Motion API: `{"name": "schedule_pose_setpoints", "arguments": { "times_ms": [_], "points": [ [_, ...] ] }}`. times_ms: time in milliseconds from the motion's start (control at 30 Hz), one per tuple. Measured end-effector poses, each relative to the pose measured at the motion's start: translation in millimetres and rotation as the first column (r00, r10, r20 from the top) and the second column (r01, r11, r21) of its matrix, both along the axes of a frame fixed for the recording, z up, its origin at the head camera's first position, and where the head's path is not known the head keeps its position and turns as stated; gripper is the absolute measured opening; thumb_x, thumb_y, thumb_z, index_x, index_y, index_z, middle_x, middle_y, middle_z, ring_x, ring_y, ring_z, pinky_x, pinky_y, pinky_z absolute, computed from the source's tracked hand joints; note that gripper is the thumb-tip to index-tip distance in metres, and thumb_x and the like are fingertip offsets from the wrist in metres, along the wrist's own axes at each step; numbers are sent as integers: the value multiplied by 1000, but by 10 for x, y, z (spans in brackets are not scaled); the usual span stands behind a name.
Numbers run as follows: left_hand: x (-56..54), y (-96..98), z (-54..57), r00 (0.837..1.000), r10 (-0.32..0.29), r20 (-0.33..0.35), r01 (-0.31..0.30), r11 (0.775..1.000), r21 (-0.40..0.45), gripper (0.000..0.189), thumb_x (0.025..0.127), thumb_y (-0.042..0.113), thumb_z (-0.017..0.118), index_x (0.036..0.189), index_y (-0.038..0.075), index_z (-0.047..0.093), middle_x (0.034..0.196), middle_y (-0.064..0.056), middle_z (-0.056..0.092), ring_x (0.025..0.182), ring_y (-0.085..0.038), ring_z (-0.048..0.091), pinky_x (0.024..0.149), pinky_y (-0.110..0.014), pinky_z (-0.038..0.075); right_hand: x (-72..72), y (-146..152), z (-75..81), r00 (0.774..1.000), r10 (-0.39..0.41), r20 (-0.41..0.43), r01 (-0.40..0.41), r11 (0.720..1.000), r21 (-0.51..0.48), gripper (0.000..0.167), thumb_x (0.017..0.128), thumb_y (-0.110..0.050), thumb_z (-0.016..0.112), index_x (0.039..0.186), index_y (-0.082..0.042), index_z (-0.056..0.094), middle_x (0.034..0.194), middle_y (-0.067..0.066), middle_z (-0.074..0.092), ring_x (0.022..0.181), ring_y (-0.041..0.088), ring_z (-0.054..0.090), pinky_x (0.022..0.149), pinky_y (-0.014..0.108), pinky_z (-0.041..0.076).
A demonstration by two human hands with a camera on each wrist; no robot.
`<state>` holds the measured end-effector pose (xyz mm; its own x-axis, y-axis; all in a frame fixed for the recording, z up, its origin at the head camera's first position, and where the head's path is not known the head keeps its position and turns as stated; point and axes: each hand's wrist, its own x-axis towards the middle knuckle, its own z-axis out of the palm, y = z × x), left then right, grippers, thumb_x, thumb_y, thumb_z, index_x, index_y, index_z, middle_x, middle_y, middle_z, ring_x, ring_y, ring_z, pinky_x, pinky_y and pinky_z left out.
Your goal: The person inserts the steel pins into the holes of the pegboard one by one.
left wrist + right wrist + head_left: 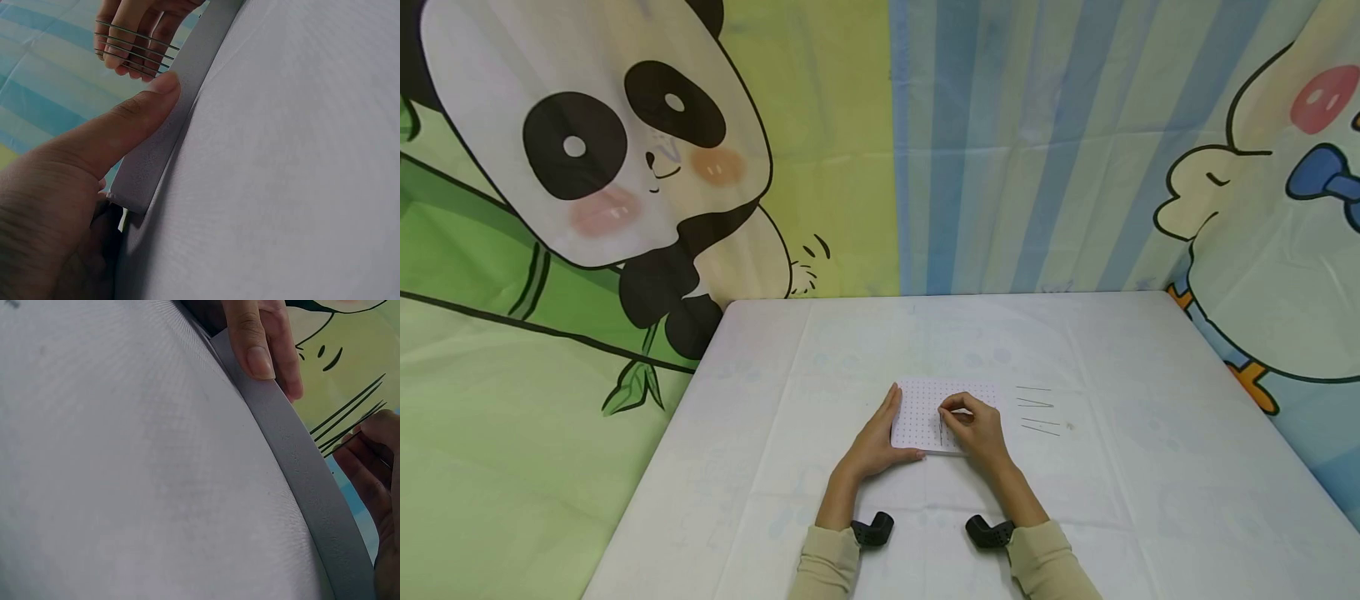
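Observation:
A white board (916, 421) dotted with rows of small holes lies on the table. My left hand (874, 440) holds it at the left side and front edge, with the thumb (164, 84) pressed on the front edge. Several thin dark pins (137, 35) stand up from the board in a row, seen from the side in both wrist views. Over the board, my right hand (977, 427) pinches a pin (941, 430) between thumb and fingertips at its upper end. In the right wrist view, those fingertips (372, 425) are right at the upper end of the nearest pin.
Several loose pins (1037, 405) lie spread on the table to the right of the board. A white cloth (820, 358) covers the table. Printed curtains (820, 150) hang behind it. Black wrist cameras (874, 530) sit at both cuffs.

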<state>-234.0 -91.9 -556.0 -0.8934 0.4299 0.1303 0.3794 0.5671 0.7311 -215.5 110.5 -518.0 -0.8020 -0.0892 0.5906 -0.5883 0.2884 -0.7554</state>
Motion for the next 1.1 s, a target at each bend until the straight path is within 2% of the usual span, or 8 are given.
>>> {"name": "schedule_pose_setpoints", "arguments": {
  "times_ms": [367,800,1100],
  "points": [
    [-6,-3,-1,1000,5,0,-5,1000,-4,118,64,48,80,148,6,8,155,-7,4,139,-19,9,109,-40,21,-14,0,13,1000,2,-14,-2,1000,25,10,75,13,67,81,7,62,78,17,66,73,30,66,62,33,55],
    [-13,-2,-56,1000,-3,-4,3,1000,3,120,63,51,79,148,7,7,155,-7,3,139,-19,9,109,-40,20,3,19,-27,1000,21,-9,-21,1000,-7,9,77,9,68,85,9,63,81,19,66,76,31,66,65,26,54],
    [-21,5,-50,1000,3,-5,-3,1000,7,119,64,51,79,149,8,7,155,-8,3,139,-19,8,109,-40,19,-3,28,6,998,28,-62,-30,999,-30,15,75,14,67,89,11,62,85,22,65,77,36,64,64,34,55]
  ]
}}
